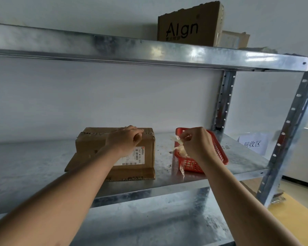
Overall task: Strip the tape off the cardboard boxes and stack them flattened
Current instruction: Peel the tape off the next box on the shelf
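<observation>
While the left hand (125, 139) is curling over the top edge of the cardboard box (114, 153) to pin it on the shelf (34, 162), the right hand (196, 141) is pinching a peeled tape strip (180, 148), dangling it over the red basket (219, 151) just under it, probably for dumping scraps.

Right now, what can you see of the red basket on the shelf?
The red basket is a shallow plastic tray with lattice walls, resting flat on the metal shelf, to the right of the cardboard box and apart from it. The right hand is over its left part, pinching a crumpled strip of clear tape that hangs over the basket's near-left corner. Its contents are mostly hidden.
</observation>
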A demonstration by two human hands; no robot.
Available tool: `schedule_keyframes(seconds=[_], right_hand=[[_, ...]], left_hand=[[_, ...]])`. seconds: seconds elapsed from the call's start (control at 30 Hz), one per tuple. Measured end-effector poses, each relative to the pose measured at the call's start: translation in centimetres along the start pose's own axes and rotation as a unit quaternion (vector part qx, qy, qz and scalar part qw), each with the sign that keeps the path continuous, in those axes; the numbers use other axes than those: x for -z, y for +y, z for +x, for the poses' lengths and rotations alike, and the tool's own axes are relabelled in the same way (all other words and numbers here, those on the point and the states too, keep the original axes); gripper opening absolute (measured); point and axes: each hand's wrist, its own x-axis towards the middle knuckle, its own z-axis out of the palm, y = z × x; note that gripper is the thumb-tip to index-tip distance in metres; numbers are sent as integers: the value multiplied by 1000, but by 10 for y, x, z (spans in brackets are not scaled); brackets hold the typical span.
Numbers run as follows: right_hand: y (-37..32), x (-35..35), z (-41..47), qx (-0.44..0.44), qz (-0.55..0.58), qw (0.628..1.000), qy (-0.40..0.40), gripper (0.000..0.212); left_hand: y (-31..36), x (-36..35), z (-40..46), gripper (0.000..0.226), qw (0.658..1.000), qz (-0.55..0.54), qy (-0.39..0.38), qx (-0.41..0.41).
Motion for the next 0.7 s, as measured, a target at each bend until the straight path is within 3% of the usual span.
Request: schedule_keyframes(seconds=[0.2,0.47,0.63,0.7], right_hand=[[33,-2,14,-15,-62,995,-77,20],[63,-7,14,-10,-45,992,-118,14],[70,-8,11,-18,-21,992,-127,39],[70,-8,11,-10,-12,991,-131,39]], left_hand=[[33,-4,2,41,1000,-22,12,-11],[38,-5,2,43,1000,-3,13,9],[37,-7,1,42,999,-1,-17,34],[38,-6,1,42,999,-4,-21,40]])
